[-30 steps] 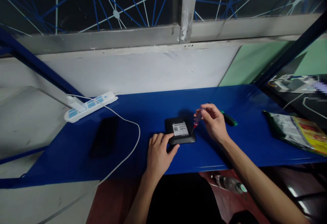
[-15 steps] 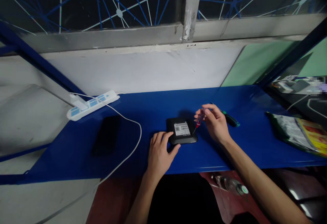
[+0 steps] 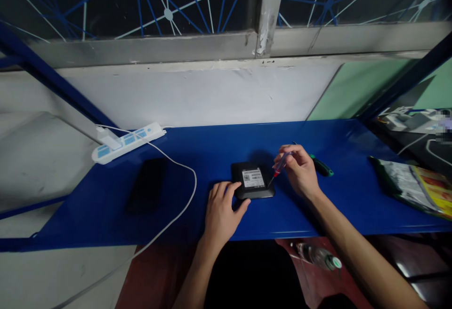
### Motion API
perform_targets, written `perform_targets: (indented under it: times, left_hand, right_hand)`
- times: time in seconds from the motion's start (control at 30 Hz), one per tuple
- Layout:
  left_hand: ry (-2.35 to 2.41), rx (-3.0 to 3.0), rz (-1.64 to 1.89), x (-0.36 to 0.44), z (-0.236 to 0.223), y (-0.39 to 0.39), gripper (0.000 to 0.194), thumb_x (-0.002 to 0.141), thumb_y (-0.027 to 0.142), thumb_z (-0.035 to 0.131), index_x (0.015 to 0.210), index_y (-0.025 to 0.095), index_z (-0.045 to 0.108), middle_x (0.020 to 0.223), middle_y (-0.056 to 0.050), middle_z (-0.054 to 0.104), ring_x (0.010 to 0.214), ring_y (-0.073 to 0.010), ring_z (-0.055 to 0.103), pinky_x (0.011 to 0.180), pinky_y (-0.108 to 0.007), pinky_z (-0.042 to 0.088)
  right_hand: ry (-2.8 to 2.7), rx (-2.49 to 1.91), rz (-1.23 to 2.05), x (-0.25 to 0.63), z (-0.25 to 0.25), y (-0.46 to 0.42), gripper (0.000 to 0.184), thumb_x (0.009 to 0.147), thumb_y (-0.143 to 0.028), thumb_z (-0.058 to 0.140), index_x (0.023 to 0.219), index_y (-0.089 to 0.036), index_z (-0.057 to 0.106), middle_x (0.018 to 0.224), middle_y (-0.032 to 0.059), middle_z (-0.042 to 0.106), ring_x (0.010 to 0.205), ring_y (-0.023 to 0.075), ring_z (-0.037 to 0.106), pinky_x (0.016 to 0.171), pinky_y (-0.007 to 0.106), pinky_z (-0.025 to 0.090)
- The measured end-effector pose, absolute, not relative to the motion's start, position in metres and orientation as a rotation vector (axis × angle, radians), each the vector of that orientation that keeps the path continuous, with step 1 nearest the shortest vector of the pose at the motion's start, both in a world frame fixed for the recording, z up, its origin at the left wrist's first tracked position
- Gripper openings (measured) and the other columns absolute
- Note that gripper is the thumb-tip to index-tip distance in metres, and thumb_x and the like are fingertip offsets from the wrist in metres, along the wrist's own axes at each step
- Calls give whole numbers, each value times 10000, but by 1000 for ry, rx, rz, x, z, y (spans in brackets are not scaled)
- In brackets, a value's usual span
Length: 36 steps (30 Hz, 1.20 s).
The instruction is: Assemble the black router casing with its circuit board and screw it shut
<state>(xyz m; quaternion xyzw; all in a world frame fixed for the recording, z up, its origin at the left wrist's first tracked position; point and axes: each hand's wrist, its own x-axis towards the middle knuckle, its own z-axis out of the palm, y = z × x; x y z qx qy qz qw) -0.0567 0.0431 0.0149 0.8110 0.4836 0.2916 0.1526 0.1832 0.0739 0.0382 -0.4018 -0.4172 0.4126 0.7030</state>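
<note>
A flat black electronic device (image 3: 247,194) with a white printed label (image 3: 253,178) lies on the blue table. My left hand (image 3: 223,208) grips its near left corner, the index finger along the left side and the thumb at the front edge. My right hand (image 3: 299,170) is closed around a screwdriver (image 3: 282,162) with a clear purplish handle and a red collar. The screwdriver leans, its tip at the device's right side near the front corner; whether it sits in a screw is too small to tell. Behind my right hand lies a green-and-black handled tool (image 3: 322,165), partly hidden.
A white power strip (image 3: 130,143) with a plugged-in adapter stands at the back left, and its white cable (image 3: 194,182) loops across the blue table (image 3: 219,144). A dark flat object (image 3: 146,186) lies left. At right is a shiny food packet (image 3: 409,182); a plastic bottle (image 3: 319,256) is below.
The screwdriver handle and my right fingers have tilted slightly to the right, the tip staying at the same corner. My left hand keeps its place on the device. The whole view has shifted a little.
</note>
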Motion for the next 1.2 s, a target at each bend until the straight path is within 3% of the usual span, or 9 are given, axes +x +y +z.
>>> perform_targets:
  times: [0.13, 0.27, 0.47, 0.57, 0.7, 0.93, 1.2]
  left_hand:
    - [1400, 2383, 815, -56, 13, 43, 364, 906, 294, 696, 1241, 236, 566, 1142, -75, 640, 1087, -292, 582, 932, -463, 488]
    - [1410, 2423, 803, -55, 11, 43, 354, 926, 311, 671, 1251, 230, 558, 1137, -82, 645, 1101, -299, 580, 958, -481, 468]
    - [1418, 2436, 799, -55, 12, 42, 352, 927, 305, 669, 1252, 223, 561, 1127, -79, 648, 1097, -295, 579, 966, -476, 461]
    - [1431, 2444, 790, -55, 12, 42, 353, 924, 304, 673, 1250, 217, 568, 1125, -76, 649, 1096, -292, 579, 975, -477, 459]
    - [1426, 2458, 782, -55, 11, 42, 358, 929, 313, 667, 1257, 212, 565, 1126, -79, 650, 1101, -295, 576, 987, -483, 458]
    - [1415, 2474, 805, -54, 10, 43, 345, 935, 311, 650, 1255, 207, 570, 1119, -88, 651, 1078, -289, 594, 940, -464, 491]
    - [1412, 2432, 807, -54, 11, 42, 352, 934, 319, 655, 1260, 216, 572, 1127, -88, 651, 1084, -293, 588, 953, -477, 478]
  right_hand:
    - [-911, -888, 922, 184, 39, 75, 242, 715, -382, 868, 859, -280, 703, 926, -28, 625, 677, 113, 669, 549, 266, 611]
    - [-924, -916, 934, 185, 38, 75, 201, 770, -358, 831, 910, -286, 705, 791, -37, 673, 657, 131, 697, 571, 276, 613]
    - [-960, -939, 1026, 183, 37, 72, 197, 920, -394, 671, 1092, -300, 691, 978, 23, 769, 801, 168, 757, 694, 318, 622]
    - [-986, -891, 1013, 182, 35, 71, 217, 871, -402, 730, 1061, -302, 700, 1000, 10, 740, 805, 170, 741, 669, 314, 619]
    - [-996, -881, 962, 185, 33, 72, 208, 811, -349, 800, 994, -308, 712, 840, -29, 696, 720, 145, 704, 594, 274, 593]
    - [-1068, -980, 977, 183, 33, 71, 259, 976, -389, 585, 1213, -324, 666, 1039, 21, 745, 830, 165, 744, 721, 320, 582]
    - [-1122, -1000, 737, 168, 40, 76, 308, 879, -249, 718, 1174, -320, 669, 936, -16, 707, 713, 129, 712, 681, 301, 591]
